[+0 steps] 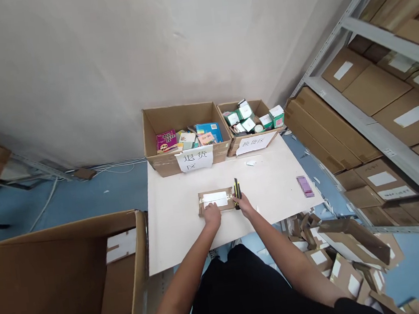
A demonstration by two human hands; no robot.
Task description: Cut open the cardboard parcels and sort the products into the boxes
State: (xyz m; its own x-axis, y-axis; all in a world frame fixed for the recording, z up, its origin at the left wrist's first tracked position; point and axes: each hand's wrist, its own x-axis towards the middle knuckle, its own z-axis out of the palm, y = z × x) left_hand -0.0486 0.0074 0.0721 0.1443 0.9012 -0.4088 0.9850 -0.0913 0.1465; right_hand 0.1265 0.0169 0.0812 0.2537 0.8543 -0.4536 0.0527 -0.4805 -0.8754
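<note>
near the middle of the frame, a small brown box [223, 208] lies flat on the pale surface [176, 196]. a white label [217, 197] is on its top. the person's left hand [212, 215] rests on the front edge of the box, with its fingers bent. how firm that grip is, one cannot tell. the right hand [243, 204] has its grip closed around a black and yellow cutter [236, 189], which stands just beside the right end of the box.

above the box in the frame, a big open carton [153, 167] holds books [166, 141]. to its right, a smaller carton [232, 147] holds green and white packs [246, 115]. both have white paper signs on the front. a blurred purple thing [305, 186] lies at the right end of the surface. many brown boxes [344, 272] are heaped at the lower right.
</note>
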